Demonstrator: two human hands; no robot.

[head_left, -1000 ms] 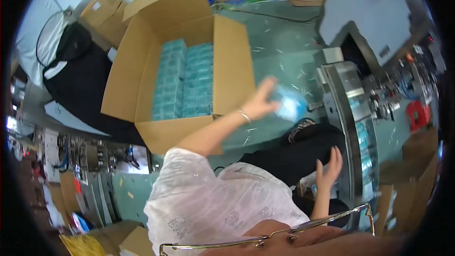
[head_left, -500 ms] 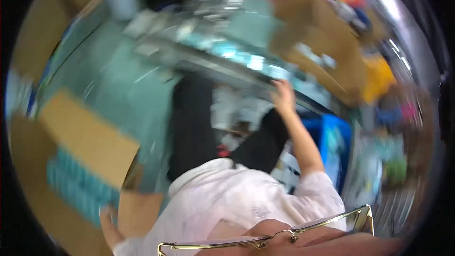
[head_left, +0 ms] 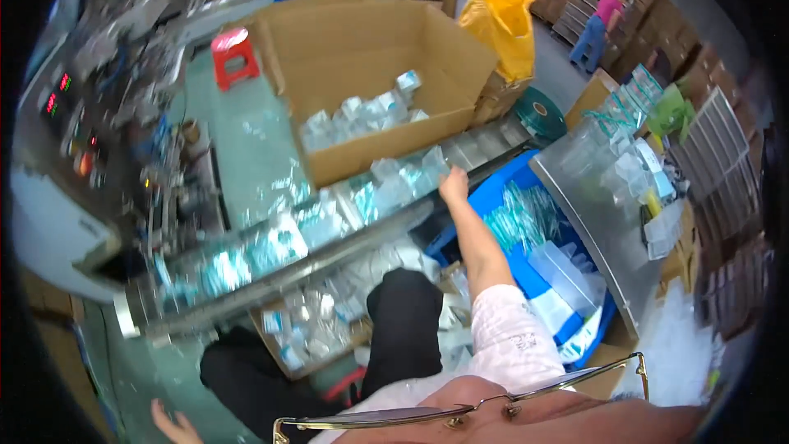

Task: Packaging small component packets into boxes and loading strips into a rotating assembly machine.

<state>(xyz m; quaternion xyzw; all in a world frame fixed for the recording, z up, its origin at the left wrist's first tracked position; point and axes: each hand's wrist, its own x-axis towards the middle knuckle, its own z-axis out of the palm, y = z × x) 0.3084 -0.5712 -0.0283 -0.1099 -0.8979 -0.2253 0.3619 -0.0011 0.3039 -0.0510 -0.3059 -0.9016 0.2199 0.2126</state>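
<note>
My right hand (head_left: 454,185) reaches to the near edge of a narrow conveyor (head_left: 477,152). Its fingers are curled beside a clear plastic box (head_left: 433,162) that stands tilted there; whether they grip it is hidden. To the left along the belt lie several clear packs with teal contents (head_left: 279,238). Low at the left, away from the conveyor, my left hand (head_left: 174,423) has its fingers apart and holds nothing.
Beyond the conveyor stands a large open carton (head_left: 353,49) with clear boxes inside. A blue bin (head_left: 505,267) with teal pieces sits right, beside a metal table (head_left: 588,222). Another carton (head_left: 283,353) is by my legs. A red stool (head_left: 235,57) and a machine (head_left: 57,222) stand left.
My view has swung right and up, so the conveyor and large carton now show fully. The open carton of teal packs at my left has left the view; my left hand is away from it.
</note>
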